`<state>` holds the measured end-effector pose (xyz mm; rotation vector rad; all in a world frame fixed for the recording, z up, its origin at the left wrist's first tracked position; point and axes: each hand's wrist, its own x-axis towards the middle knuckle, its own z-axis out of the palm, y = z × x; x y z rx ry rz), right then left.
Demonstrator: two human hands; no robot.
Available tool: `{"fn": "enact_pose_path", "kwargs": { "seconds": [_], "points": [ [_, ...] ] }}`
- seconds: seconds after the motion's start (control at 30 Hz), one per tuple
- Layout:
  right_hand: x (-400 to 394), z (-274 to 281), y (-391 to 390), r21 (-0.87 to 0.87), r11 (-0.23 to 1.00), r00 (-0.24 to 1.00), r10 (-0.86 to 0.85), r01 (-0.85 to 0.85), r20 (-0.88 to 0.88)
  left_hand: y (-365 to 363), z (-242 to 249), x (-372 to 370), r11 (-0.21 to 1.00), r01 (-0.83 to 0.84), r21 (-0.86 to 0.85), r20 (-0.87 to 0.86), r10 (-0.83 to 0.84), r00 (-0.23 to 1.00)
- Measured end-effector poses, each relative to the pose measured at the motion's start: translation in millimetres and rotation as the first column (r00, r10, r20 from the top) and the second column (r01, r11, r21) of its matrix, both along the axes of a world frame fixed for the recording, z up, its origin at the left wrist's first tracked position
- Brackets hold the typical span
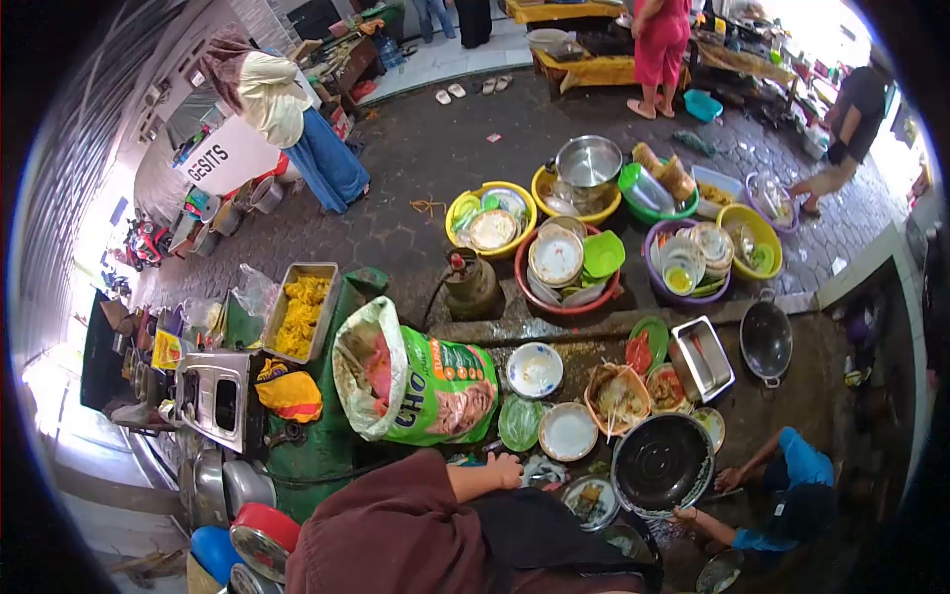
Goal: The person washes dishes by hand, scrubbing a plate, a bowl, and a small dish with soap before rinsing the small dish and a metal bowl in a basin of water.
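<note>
Down low, our left hand (507,469) rests knuckles-up beside the sack (421,386), just below the green plate (520,422); we cannot tell whether its fingers grip anything. Right of it, a co-worker's hands hold the black wok (661,464) by its rim.

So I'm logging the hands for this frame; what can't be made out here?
- Head view, left hand: small, fingers resting by the dishes; a grip cannot be told.
- Right hand: hidden below the maroon sleeve and dark clothing.
- Green sack: lettering cut off by folds.
- Plate contents: too small.
</note>
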<state>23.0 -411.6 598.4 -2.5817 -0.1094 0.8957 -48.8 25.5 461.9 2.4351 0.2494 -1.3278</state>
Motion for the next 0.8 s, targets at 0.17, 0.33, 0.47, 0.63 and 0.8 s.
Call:
{"fn": "enact_pose_path", "kwargs": {
  "seconds": [0.17, 0.33, 0.47, 0.63, 0.8],
  "points": [
    [50, 92, 53, 0.129, 0.984, 0.984, -0.140, 0.126, 0.106, 114, -1, 6, 0.925, -0.203, -0.322, -0.020, 0.208, 0.978],
    [89, 160, 108, 0.269, 0.940, 0.954, -0.256, 0.209, 0.153, 209, 25, -41, 0.777, -0.457, -0.433, -0.280, 0.366, 0.888],
    [116, 193, 139, 0.369, 0.891, 0.926, -0.343, 0.266, 0.159, 241, 23, -103, 0.643, -0.711, -0.285, -0.376, 0.608, 0.700],
    [139, 212, 171, 0.431, 0.843, 0.898, -0.415, 0.321, 0.144, 241, 92, -137, 0.510, -0.822, -0.253, -0.448, 0.692, 0.567],
    [144, 217, 207, 0.388, 0.842, 0.905, -0.423, 0.375, 0.044, 239, 27, -216, 0.760, -0.633, -0.145, -0.199, 0.604, 0.771]
  ]
}}
